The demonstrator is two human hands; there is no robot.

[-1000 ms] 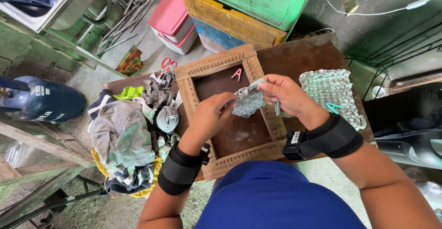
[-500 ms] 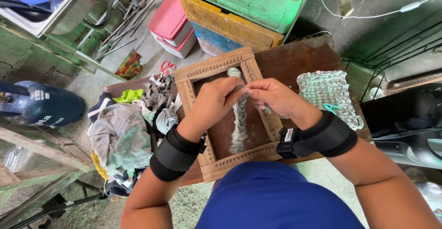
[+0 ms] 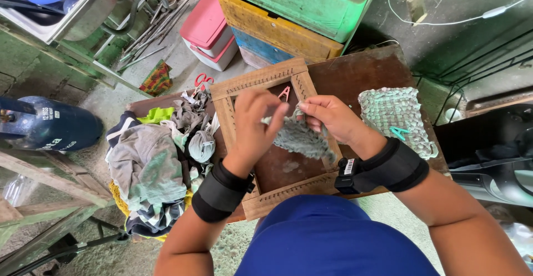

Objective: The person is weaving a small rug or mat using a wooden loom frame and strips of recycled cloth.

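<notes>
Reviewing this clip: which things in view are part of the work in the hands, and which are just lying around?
In use:
- left hand and right hand, both gripping the grey-green woven piece
- wooden square loom frame under it
- heap of fabric strips
- finished woven mat

Lying about:
- red scissors
- blue gas cylinder
- pink box
- stacked crates

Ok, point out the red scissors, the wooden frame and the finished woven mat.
red scissors (image 3: pixel 203 80), head view, on the handles.
wooden frame (image 3: pixel 256 79), head view, on its top rail.
woven mat (image 3: pixel 393 109), head view, on its middle.
</notes>
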